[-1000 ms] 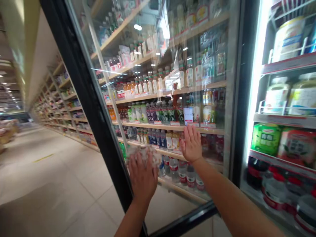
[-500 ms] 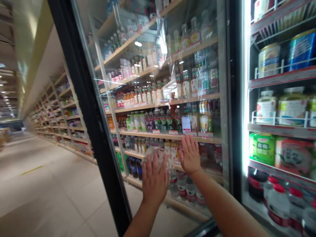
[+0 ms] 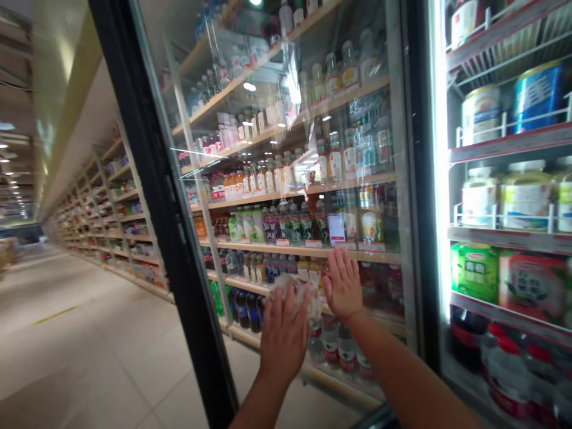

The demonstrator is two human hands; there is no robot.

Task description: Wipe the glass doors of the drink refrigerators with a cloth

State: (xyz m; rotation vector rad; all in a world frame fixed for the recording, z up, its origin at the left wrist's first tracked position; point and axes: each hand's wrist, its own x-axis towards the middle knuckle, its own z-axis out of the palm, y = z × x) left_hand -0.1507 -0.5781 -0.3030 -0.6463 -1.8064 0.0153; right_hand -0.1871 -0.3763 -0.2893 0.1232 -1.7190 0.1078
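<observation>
My left hand (image 3: 284, 342) presses a crumpled pale cloth (image 3: 314, 301) flat against the glass door (image 3: 375, 286). Its fingers are stretched over the cloth and hide part of it. Just to the right, my right hand (image 3: 343, 287) lies with its palm to the glass, fingers spread and nothing held. A small white-and-red sticker (image 3: 336, 229) shows on the glass directly above the right fingertips. The door stands swung out from a lit cooler, its black frame (image 3: 172, 220) leaning at the left.
Through the glass, wooden shelves hold rows of bottles (image 3: 257, 221). At the right, the lit cooler holds jars (image 3: 527, 193), cans (image 3: 537, 98), a green pack (image 3: 474, 271) and red-capped bottles (image 3: 512, 372). A long store shelf (image 3: 111, 208) and tiled floor (image 3: 80, 357) extend at the left.
My left hand and the cloth have shifted a little right and down over the glass. The right hand stays nearly in place. The view has moved slightly.
</observation>
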